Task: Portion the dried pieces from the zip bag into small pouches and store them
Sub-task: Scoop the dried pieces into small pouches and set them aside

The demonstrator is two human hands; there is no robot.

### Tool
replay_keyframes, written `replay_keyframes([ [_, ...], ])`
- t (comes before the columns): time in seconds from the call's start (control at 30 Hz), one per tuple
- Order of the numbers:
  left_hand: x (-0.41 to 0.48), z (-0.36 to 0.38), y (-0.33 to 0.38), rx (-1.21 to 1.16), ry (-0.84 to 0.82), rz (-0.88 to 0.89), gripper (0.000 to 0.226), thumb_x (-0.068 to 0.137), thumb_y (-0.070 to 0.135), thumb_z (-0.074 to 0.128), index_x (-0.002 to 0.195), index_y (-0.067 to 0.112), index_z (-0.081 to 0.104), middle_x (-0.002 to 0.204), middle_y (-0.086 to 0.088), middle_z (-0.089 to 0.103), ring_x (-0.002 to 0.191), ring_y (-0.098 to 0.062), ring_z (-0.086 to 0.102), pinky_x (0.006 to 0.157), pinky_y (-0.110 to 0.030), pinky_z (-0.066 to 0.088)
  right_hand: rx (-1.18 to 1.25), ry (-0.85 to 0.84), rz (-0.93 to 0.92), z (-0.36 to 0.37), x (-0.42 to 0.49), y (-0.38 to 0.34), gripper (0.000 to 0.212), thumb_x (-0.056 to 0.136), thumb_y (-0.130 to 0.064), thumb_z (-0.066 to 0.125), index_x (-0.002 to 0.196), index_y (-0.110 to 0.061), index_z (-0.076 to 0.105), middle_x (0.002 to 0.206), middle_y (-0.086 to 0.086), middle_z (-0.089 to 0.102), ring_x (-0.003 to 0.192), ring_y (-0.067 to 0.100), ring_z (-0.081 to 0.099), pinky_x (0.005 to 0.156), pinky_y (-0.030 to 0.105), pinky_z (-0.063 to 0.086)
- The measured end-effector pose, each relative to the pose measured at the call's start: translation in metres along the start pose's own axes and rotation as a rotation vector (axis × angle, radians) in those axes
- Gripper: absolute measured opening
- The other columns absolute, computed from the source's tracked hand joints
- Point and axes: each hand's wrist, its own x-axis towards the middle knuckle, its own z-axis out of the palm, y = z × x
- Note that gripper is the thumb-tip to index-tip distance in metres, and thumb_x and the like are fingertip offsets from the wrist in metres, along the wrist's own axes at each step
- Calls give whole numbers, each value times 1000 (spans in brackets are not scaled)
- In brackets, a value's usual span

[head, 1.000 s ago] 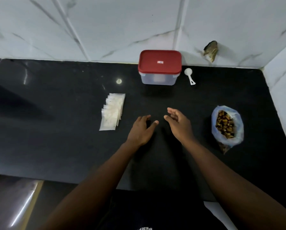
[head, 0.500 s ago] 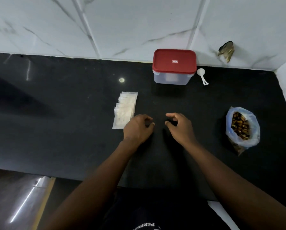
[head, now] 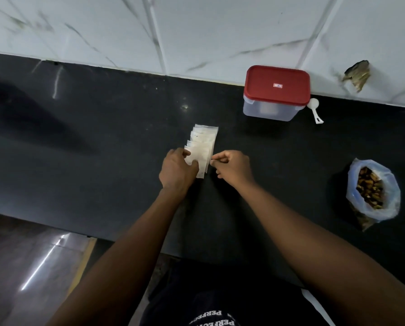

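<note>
A fanned stack of small white pouches [head: 202, 143] lies on the black counter [head: 102, 137]. My left hand [head: 176, 171] holds the nearest pouch at its lower left, thumb lying across it. My right hand [head: 232, 169] pinches the same pouch's right edge between thumb and forefinger. The zip bag [head: 373, 191] stands open at the right, full of brown dried pieces, far from both hands. At the back stands a clear storage box with a red lid [head: 276, 87], its lid on.
A small white scoop [head: 314, 109] lies just right of the box. A white marble wall [head: 196, 31] backs the counter and has a chipped hole [head: 358, 75]. The counter's front edge runs close to my body, with floor at the lower left.
Both hands have moved left and forward from bare counter onto the pouch stack and taken hold of the nearest pouch. My head has turned left, so everything sits further right.
</note>
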Motion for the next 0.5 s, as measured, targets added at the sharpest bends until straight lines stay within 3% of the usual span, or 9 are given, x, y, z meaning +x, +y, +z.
replay_keyframes([
  [0.3,11,9,-8,-109,-73,-52,47,94,24,66,137,10,55,136,-7,56,121,-23,58,99,-41,54,21,25,82,23,11,-8,28,78,-19,87,100,-18,69,83,4,72,70,20,74,68,44,64],
  [0.5,5,7,-6,-201,-54,-71,51,85,29,71,131,14,58,128,-2,60,113,-19,61,94,-44,57,76,33,120,24,11,-10,41,75,-15,88,110,-21,67,83,1,72,76,16,74,73,40,64],
])
